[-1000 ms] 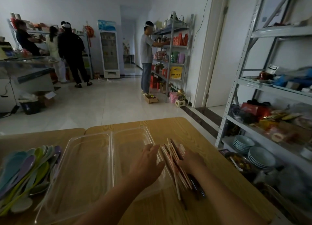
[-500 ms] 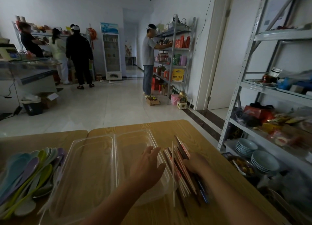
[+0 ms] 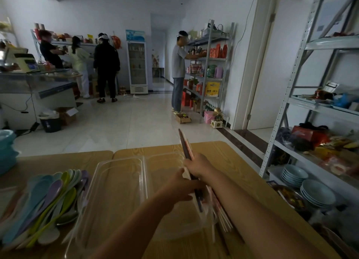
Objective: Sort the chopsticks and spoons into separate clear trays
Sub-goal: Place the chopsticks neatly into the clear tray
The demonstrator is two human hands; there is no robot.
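Two clear trays sit side by side on the wooden table (image 3: 242, 161): the left tray (image 3: 116, 196) and the right tray (image 3: 165, 161). Both look bare inside. My right hand (image 3: 198, 166) grips a bundle of chopsticks (image 3: 185, 146) near its middle, lifted over the right tray's right edge with the tips pointing away. My left hand (image 3: 181, 188) grips the same bundle lower down. More chopsticks (image 3: 223, 218) lie on the table under my right forearm. A pile of pastel spoons (image 3: 44, 204) lies left of the trays.
A metal shelf rack (image 3: 318, 107) stands right of the table with stacked plates (image 3: 314, 192) low down. Turquoise containers (image 3: 7, 152) sit at the table's far left. Several people stand at shelves across the tiled floor.
Both hands have gathered chopsticks from the spread pile and lifted them as a bundle over the right tray's edge. The camera has tilted up slightly.
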